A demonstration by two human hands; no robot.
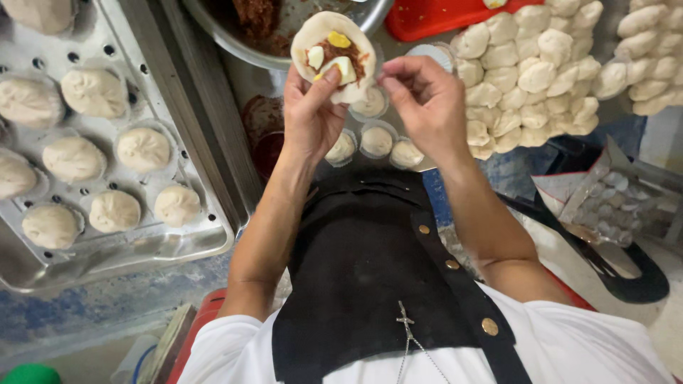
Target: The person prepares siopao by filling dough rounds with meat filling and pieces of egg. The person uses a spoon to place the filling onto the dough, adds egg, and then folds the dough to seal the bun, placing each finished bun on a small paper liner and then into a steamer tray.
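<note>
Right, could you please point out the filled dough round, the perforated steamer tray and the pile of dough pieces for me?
filled dough round (329, 51), head view, on the brown filling at its centre.
perforated steamer tray (107, 250), head view, on its bare metal bottom rim.
pile of dough pieces (537, 75), head view, on a piece near the middle.
</note>
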